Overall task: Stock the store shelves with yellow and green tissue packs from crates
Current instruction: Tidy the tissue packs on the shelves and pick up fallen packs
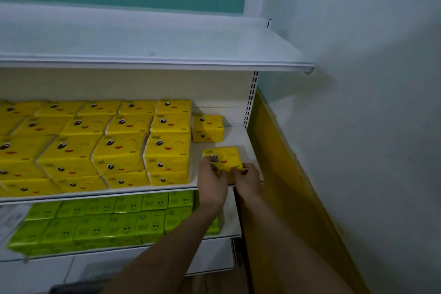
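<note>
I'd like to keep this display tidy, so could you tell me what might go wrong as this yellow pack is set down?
1. The yellow pack under the left hand and right hand lies close to the shelf's front edge, so a nudge may tip it off.
2. It sits skewed to the rear pack, so the row may end up crooked.
3. A left sleeve or wrist could brush the tall stack.

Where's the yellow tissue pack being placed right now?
The yellow tissue pack lies at the middle shelf's front right end, held by the left hand and right hand, right of the yellow stacks.
</note>
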